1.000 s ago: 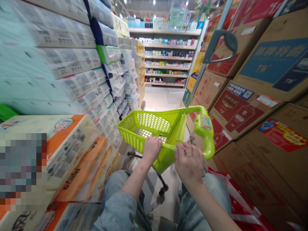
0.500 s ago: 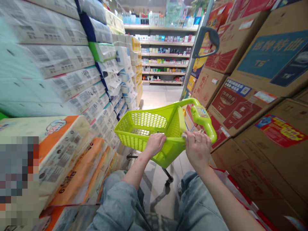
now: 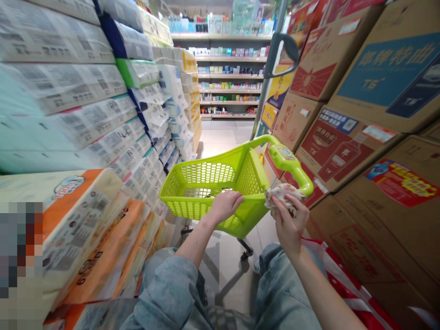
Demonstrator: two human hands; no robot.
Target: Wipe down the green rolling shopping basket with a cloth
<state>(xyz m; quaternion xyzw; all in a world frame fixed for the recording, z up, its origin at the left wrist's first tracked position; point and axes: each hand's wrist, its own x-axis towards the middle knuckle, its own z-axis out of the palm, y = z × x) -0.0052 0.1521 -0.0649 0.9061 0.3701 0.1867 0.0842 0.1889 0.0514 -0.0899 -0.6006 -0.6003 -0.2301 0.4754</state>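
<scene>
A lime-green shopping cart [image 3: 252, 213] stands in front of me, its perforated basket pointing left and its looped handle at the right. My left hand [image 3: 225, 206] is closed over the near rim of the basket. In my right hand [image 3: 290, 220] is a crumpled, patterned cloth [image 3: 283, 191], pressed against the cart where the rim meets the handle. The fingers pinch the cloth, and part of it spreads above them. The basket floor shows through its openings with no goods on it.
Stacked paper packs [image 3: 103, 114] line the left side, with orange-and-cream packs [image 3: 82, 211] close by. Cardboard cartons [image 3: 378, 87] rise on the right, beside a metal pole with a grey handle [image 3: 290, 52]. Shelves [image 3: 230, 59] of small goods stand at the far end. A red-and-white bag [image 3: 343, 279] sits at lower right.
My right hand has turned and shifted slightly right and down, and more of the cloth now shows. The left hand keeps its hold on the rim while the cart has swivelled slightly.
</scene>
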